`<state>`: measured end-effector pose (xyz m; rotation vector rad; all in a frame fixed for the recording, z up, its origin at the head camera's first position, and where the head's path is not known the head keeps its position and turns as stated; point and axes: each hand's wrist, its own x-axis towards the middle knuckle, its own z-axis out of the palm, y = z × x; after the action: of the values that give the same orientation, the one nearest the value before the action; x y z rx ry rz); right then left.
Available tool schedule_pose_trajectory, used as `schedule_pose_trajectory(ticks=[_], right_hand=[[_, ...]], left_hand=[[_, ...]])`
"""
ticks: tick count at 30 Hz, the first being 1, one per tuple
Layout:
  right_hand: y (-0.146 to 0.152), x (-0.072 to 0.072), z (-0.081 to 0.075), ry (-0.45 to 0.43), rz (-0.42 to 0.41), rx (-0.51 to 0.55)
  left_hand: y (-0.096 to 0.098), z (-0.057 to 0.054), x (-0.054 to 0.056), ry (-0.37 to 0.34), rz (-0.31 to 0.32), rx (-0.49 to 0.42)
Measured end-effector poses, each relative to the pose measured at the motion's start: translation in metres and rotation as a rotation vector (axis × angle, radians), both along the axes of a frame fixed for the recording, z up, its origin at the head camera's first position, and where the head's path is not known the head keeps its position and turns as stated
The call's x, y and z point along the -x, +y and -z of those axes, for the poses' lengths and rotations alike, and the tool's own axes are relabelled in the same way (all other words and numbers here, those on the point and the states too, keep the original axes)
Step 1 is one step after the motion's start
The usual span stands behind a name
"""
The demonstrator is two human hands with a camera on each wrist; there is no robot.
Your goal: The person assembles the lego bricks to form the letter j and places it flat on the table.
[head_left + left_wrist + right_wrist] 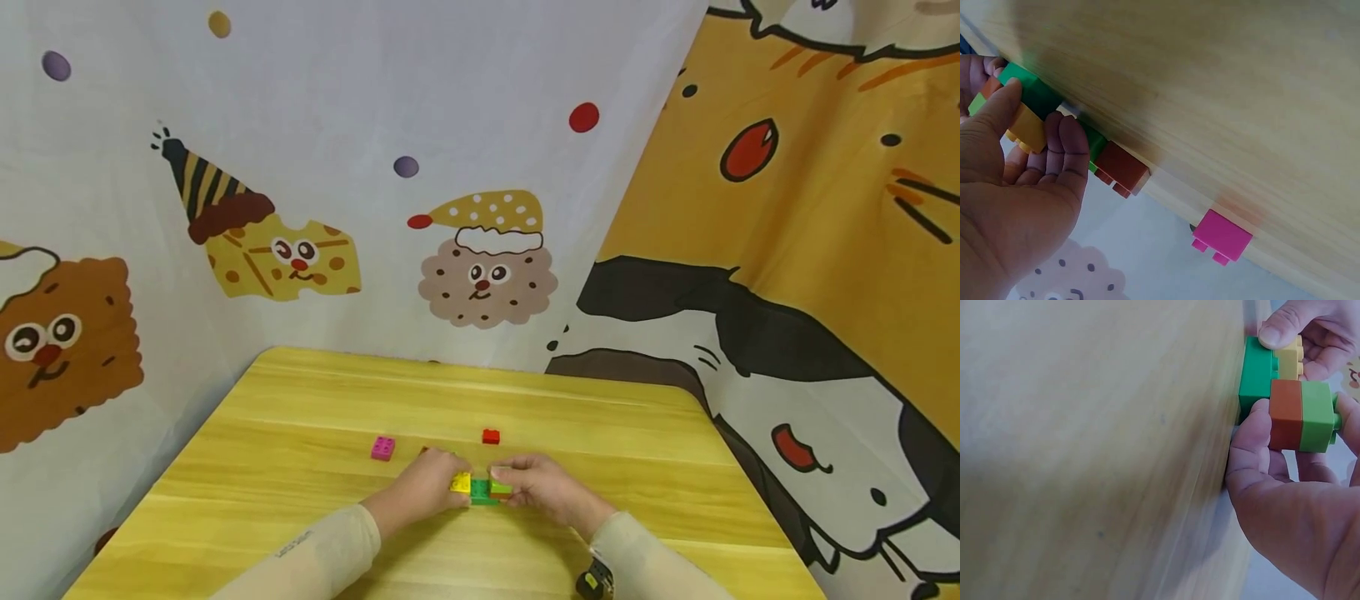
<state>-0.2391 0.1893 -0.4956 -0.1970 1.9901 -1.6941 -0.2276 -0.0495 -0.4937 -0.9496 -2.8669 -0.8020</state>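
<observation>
A long dark green toy brick (pixel 480 492) lies on the table between both hands, with a yellow brick (pixel 461 482) on its left part. My left hand (pixel 427 487) holds these two; its thumb presses the green brick's side in the right wrist view. At the other end, my right hand (pixel 546 490) grips a stacked pair: an orange brick (pixel 1286 414) below a light green brick (pixel 1316 417). This pair is at the green brick's right end; whether it is fully pressed on cannot be told. The left fingers curl behind the yellow brick (pixel 1027 129).
Beyond my left hand sit a brown brick (pixel 1121 165) and a green one (pixel 1093 139), mostly hidden in the head view. A pink brick (pixel 382 448) stands left, a red brick (pixel 491 436) further back. Cartoon-printed cloth (pixel 480 100) hangs behind the wooden table (pixel 300 400).
</observation>
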Motion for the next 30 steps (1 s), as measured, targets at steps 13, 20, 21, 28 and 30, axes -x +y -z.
schedule_pose_trajectory(ticks=[13,20,21,28,30], right_hand=[[0.0018,0.0042,-0.0022,-0.058,-0.026,0.038],[0.0012,0.0026,0.0004,-0.065,-0.017,0.038],[0.0010,0.0027,0.0006,-0.063,-0.016,0.037],[0.0004,0.0024,0.0003,-0.050,-0.013,0.024],[0.0001,0.0015,-0.0003,-0.045,-0.013,0.019]], left_hand=[[-0.0027,0.0017,0.0058,-0.134,-0.002,-0.127],[-0.0030,0.0038,0.0069,-0.173,-0.012,-0.159],[-0.0031,0.0039,0.0071,-0.180,-0.016,-0.161],[-0.0028,0.0020,0.0053,-0.212,-0.027,-0.181],[-0.0026,0.0010,0.0045,-0.212,-0.023,-0.185]])
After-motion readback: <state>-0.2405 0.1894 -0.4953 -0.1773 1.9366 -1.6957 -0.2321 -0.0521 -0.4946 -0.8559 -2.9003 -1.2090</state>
